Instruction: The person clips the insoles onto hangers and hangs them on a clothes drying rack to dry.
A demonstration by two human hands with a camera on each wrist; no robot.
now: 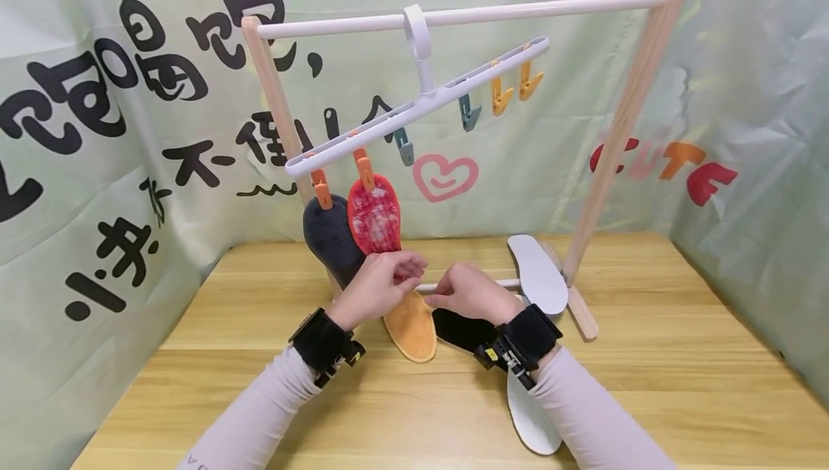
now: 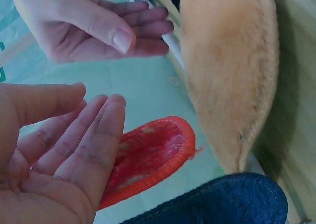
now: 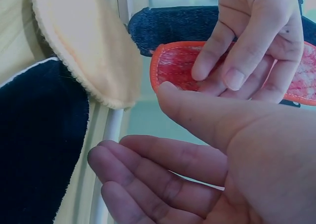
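My left hand (image 1: 376, 286) is over the upper end of a yellow-orange fuzzy insole (image 1: 413, 330), just below a hanging red insole (image 1: 376, 214). In the left wrist view its thumb stands apart from its loosely bent fingers (image 2: 89, 145), with nothing between them. My right hand (image 1: 476, 294) is on the other side of the yellow insole, fingertips close to its edge. The right wrist view shows a gap between that thumb and the bent fingers (image 3: 163, 179), which hold nothing. A dark insole (image 1: 327, 232) hangs beside the red one. Orange clips (image 1: 365, 170) grip both.
A tilted white hanger (image 1: 427, 101) hangs from the wooden rack's rail (image 1: 518, 11). Several free clips (image 1: 499, 99) dangle along it. On the table (image 1: 401, 419) are a black insole (image 1: 463, 330) and a white insole (image 1: 534, 416); another white insole (image 1: 540, 276) overlaps the rack's right foot.
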